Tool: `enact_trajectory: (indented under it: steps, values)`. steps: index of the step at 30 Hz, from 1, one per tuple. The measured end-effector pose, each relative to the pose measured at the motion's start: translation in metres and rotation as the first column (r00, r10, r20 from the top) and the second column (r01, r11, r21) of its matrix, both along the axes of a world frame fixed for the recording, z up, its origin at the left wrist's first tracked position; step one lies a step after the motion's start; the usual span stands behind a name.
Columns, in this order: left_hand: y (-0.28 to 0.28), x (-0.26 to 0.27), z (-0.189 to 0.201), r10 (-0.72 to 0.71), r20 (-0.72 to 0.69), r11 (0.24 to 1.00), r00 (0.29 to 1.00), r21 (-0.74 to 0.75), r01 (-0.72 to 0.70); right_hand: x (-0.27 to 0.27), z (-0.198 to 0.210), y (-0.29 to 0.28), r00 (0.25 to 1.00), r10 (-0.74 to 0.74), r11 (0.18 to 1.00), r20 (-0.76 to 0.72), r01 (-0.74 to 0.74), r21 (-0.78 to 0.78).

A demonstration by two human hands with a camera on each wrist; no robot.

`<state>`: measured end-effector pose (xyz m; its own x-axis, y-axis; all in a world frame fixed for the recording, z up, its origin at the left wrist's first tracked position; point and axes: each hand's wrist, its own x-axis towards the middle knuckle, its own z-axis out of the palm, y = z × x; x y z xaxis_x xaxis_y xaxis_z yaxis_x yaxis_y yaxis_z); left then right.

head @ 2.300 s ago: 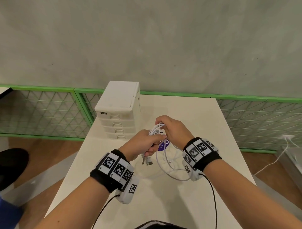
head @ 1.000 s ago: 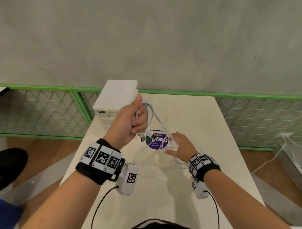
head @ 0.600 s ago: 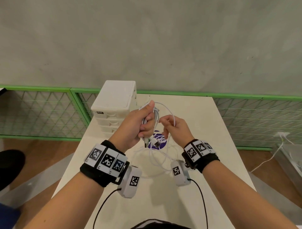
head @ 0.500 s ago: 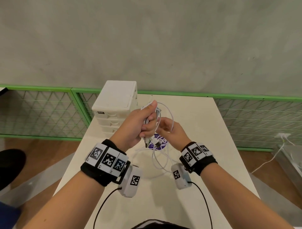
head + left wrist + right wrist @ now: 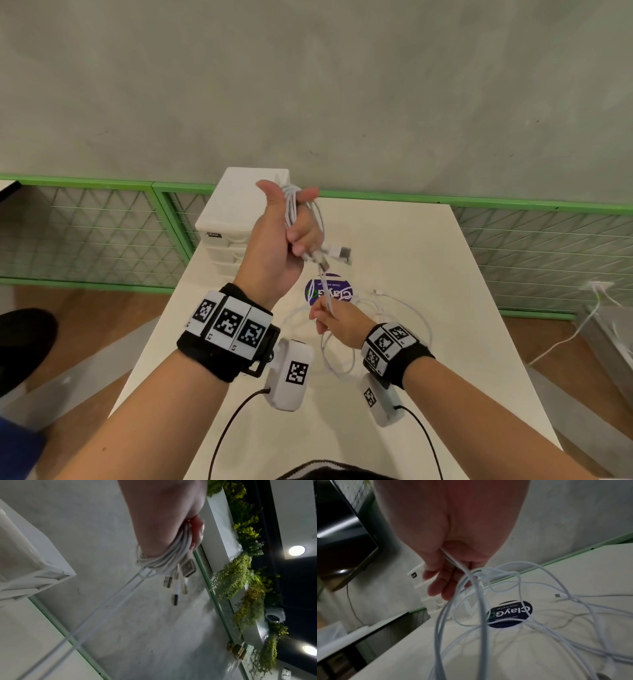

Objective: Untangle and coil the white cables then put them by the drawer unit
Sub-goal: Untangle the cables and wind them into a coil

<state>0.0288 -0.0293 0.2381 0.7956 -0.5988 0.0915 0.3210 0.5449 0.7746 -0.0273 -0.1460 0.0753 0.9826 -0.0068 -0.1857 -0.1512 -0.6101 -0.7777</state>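
Cables mid-coil above the table [image 5: 428, 240].
Drawer unit [image 5: 236, 219] stands far left; just right of it the left hand [image 5: 284, 240] is raised, gripping bunched cables [image 5: 291, 209], plugs dangling. Lower right, the right hand [image 5: 337, 320] pinches strands from the loose tangle on the table.

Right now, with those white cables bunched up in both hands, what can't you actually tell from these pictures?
- How many cables: the left hand wraps the bundle in the head and left wrist views.
- How the loose loops are knotted: they overlap, blurred, in the right wrist view.
- Right hand fingertips: hidden behind the hand, head view.
- Drawer unit front: partly hidden by the left hand.
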Motion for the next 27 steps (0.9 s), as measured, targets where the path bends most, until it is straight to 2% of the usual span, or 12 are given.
enact_trajectory:
  steps: [2, 4, 7, 9, 10, 12, 15, 18, 20, 22, 24, 27]
  values:
    - [-0.004, 0.004, 0.002, 0.094, -0.049, 0.993, 0.994, -0.068, -0.097, -0.003, -0.003, 0.004, 0.998, 0.05, 0.994, -0.044, -0.054, -0.09]
    - [-0.006, 0.013, -0.003, 0.229, -0.013, 0.971, 0.973, -0.068, -0.229, -0.006, 0.002, 0.011, 0.993, 0.113, 0.978, -0.026, -0.116, -0.174]
    - [-0.003, 0.034, -0.021, 0.43, 0.235, 0.888, 0.872, 0.065, -0.456, -0.011, 0.013, 0.016, 0.982, 0.187, 0.956, 0.033, -0.174, -0.237]
    - [0.004, 0.048, -0.04, 0.435, 0.506, 0.784, 0.745, 0.194, -0.59, -0.014, 0.024, 0.013, 0.972, 0.191, 0.952, 0.136, -0.149, -0.268]
    - [0.007, 0.052, -0.049, 0.351, 0.634, 0.733, 0.689, 0.271, -0.624, -0.015, 0.031, 0.011, 0.962, 0.177, 0.954, 0.208, -0.115, -0.278]
    - [0.012, 0.051, -0.064, 0.023, 0.758, 0.634, 0.651, 0.493, -0.596, -0.014, 0.042, 0.002, 0.928, 0.114, 0.975, 0.354, -0.035, -0.221]
    - [0.015, 0.037, -0.077, -0.412, 0.566, 0.481, 0.714, 0.8, -0.357, -0.007, 0.055, -0.013, 0.842, 0.005, 0.997, 0.54, 0.034, -0.062]
    - [0.017, 0.027, -0.074, -0.518, 0.383, 0.502, 0.765, 0.86, -0.091, 0.0, 0.054, -0.029, 0.791, -0.017, 0.992, 0.611, 0.09, -0.089]
    - [0.015, 0.023, -0.066, -0.556, 0.377, 0.48, 0.741, 0.873, -0.084, 0.002, 0.047, -0.039, 0.812, -0.019, 0.979, 0.583, 0.132, -0.152]
    - [0.015, 0.021, -0.058, -0.514, 0.409, 0.447, 0.754, 0.878, -0.172, 0.002, 0.035, -0.053, 0.798, -0.11, 0.958, 0.593, 0.244, -0.15]
    - [0.019, 0.024, -0.05, -0.377, 0.439, 0.509, 0.815, 0.834, -0.214, -0.005, 0.024, -0.069, 0.78, -0.275, 0.921, 0.562, 0.382, -0.08]
    - [0.027, 0.034, -0.036, -0.158, 0.406, 0.664, 0.9, 0.718, -0.207, -0.018, 0.015, -0.084, 0.871, -0.383, 0.913, 0.307, 0.407, -0.019]
